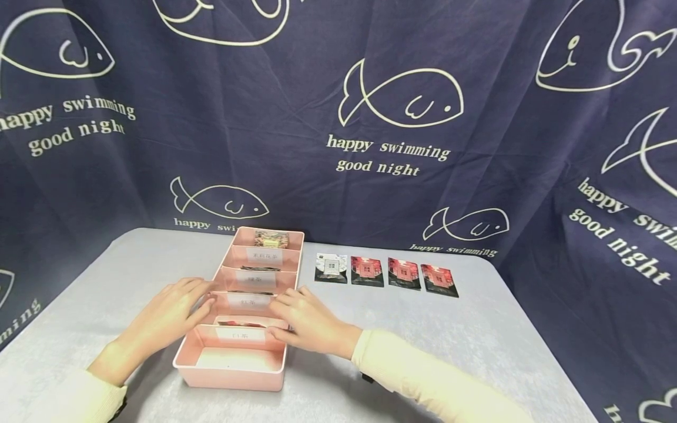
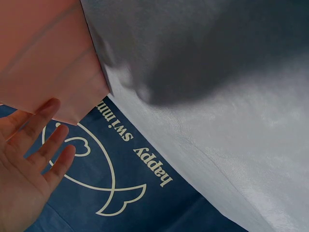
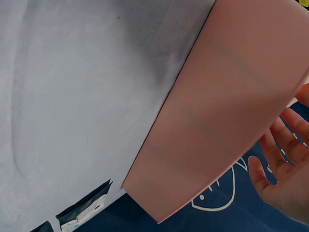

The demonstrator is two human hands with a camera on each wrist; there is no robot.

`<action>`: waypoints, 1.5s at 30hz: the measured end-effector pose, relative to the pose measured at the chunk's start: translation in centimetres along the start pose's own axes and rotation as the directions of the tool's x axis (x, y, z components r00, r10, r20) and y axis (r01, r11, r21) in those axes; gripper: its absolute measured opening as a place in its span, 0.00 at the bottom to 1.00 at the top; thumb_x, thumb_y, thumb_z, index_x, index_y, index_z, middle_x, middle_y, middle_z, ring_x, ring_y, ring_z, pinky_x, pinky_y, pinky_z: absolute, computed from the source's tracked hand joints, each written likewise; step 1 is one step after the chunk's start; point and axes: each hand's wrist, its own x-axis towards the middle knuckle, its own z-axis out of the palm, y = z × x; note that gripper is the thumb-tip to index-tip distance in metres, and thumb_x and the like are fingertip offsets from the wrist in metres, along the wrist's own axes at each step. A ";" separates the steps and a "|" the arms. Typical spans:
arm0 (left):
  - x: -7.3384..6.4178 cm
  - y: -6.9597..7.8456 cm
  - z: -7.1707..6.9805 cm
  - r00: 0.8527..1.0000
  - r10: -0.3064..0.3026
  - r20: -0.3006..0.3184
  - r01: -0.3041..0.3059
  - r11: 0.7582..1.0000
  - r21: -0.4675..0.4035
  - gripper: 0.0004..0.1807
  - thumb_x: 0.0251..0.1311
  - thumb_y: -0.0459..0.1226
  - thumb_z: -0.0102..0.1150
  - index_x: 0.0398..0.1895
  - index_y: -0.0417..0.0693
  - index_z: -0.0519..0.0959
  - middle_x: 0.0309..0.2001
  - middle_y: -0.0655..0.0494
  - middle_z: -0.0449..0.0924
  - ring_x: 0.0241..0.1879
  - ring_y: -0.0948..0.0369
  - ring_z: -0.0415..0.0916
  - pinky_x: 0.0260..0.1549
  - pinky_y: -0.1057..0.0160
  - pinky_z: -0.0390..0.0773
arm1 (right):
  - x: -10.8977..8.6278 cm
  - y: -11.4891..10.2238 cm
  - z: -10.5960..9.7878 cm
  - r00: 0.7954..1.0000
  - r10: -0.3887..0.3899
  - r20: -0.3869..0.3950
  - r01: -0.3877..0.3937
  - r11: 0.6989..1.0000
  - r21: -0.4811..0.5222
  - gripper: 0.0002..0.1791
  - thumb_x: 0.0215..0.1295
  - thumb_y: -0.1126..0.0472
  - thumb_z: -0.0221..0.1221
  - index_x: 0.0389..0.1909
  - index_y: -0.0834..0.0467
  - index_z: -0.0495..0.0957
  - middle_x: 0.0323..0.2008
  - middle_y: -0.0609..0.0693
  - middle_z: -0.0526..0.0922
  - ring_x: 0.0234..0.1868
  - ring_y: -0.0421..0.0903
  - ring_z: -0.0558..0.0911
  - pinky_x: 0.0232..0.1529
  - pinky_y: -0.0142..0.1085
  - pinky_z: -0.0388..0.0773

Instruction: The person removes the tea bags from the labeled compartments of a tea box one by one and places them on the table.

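A long pink divided box (image 1: 230,379) stands on the table, with white labels in Chinese writing on its dividers. My left hand (image 1: 168,311) rests at its left rim, thumb reaching inward over the box; in the left wrist view its fingers look loosely extended, fingertips by the wall. On the opposite rim lies my right hand (image 1: 312,322), and in the right wrist view its fingers are spread, with the tips right at the edge. A patterned packet (image 1: 271,239) sits in the rearmost compartment. Red-and-black packet edges (image 1: 240,324) show in the compartment between my hands.
Right of the box, a white-and-black sachet (image 1: 331,268) and three red-and-black sachets (image 1: 367,272) lie in a row. The grey-covered table (image 1: 412,341) ends at a dark blue curtain (image 1: 296,117) printed with fish.
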 end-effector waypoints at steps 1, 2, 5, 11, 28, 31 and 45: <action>0.0 0.0 0.0 1.000 0.000 0.000 0.000 1.000 -0.001 0.19 0.60 0.43 0.52 0.49 0.40 0.76 0.47 0.45 0.78 0.51 0.48 0.72 0.50 0.47 0.71 | 0.1 -0.1 0.1 1.000 -0.002 0.005 0.002 1.000 0.004 0.13 0.62 0.47 0.54 0.40 0.51 0.75 0.41 0.41 0.80 0.43 0.38 0.74 0.40 0.27 0.66; 0.0 0.0 0.0 1.000 -0.001 -0.001 0.001 1.000 -0.001 0.19 0.60 0.43 0.52 0.49 0.40 0.76 0.47 0.45 0.78 0.51 0.49 0.72 0.50 0.47 0.71 | 0.1 -0.2 0.1 1.000 -0.005 0.008 0.005 1.000 0.008 0.13 0.62 0.47 0.54 0.40 0.51 0.75 0.41 0.41 0.80 0.43 0.38 0.74 0.40 0.27 0.66; 0.0 0.1 -0.1 1.000 0.000 -0.005 0.000 1.000 -0.002 0.19 0.60 0.43 0.52 0.49 0.40 0.76 0.47 0.45 0.78 0.51 0.49 0.72 0.50 0.47 0.71 | 0.3 -0.4 0.4 1.000 -0.013 0.011 0.013 1.000 0.018 0.12 0.62 0.47 0.54 0.40 0.49 0.75 0.40 0.40 0.80 0.45 0.38 0.74 0.42 0.27 0.67; -0.1 0.1 -0.1 1.000 0.007 -0.018 -0.007 1.000 0.001 0.18 0.59 0.42 0.52 0.48 0.40 0.76 0.46 0.45 0.78 0.50 0.49 0.72 0.49 0.47 0.72 | 0.4 -0.8 0.8 1.000 -0.027 -0.001 0.027 0.999 0.020 0.09 0.63 0.49 0.53 0.40 0.48 0.75 0.39 0.39 0.80 0.46 0.38 0.74 0.44 0.28 0.67; 0.0 0.1 -0.2 1.000 -0.001 -0.007 0.001 1.000 -0.002 0.19 0.59 0.42 0.52 0.49 0.39 0.76 0.46 0.44 0.78 0.50 0.48 0.72 0.50 0.46 0.71 | 0.5 -1.1 1.4 0.996 0.009 -0.091 -0.003 0.998 0.069 0.02 0.62 0.57 0.54 0.31 0.49 0.75 0.29 0.37 0.79 0.36 0.36 0.75 0.40 0.27 0.66; 0.0 0.2 -0.2 1.000 -0.006 -0.001 0.006 1.000 -0.004 0.19 0.60 0.43 0.52 0.50 0.39 0.75 0.47 0.44 0.78 0.51 0.48 0.72 0.51 0.46 0.71 | 0.5 -1.1 1.4 0.993 0.024 -0.115 -0.015 0.997 0.072 0.02 0.61 0.58 0.54 0.31 0.49 0.75 0.30 0.37 0.81 0.34 0.35 0.76 0.36 0.25 0.64; 0.0 0.2 -0.3 1.000 -0.003 0.000 0.003 1.000 -0.002 0.19 0.60 0.42 0.52 0.49 0.39 0.76 0.46 0.44 0.78 0.50 0.48 0.72 0.50 0.46 0.71 | 0.7 -0.9 1.6 0.972 0.133 -0.192 -0.114 0.988 0.106 0.03 0.57 0.61 0.57 0.33 0.51 0.76 0.25 0.38 0.79 0.28 0.34 0.72 0.33 0.24 0.63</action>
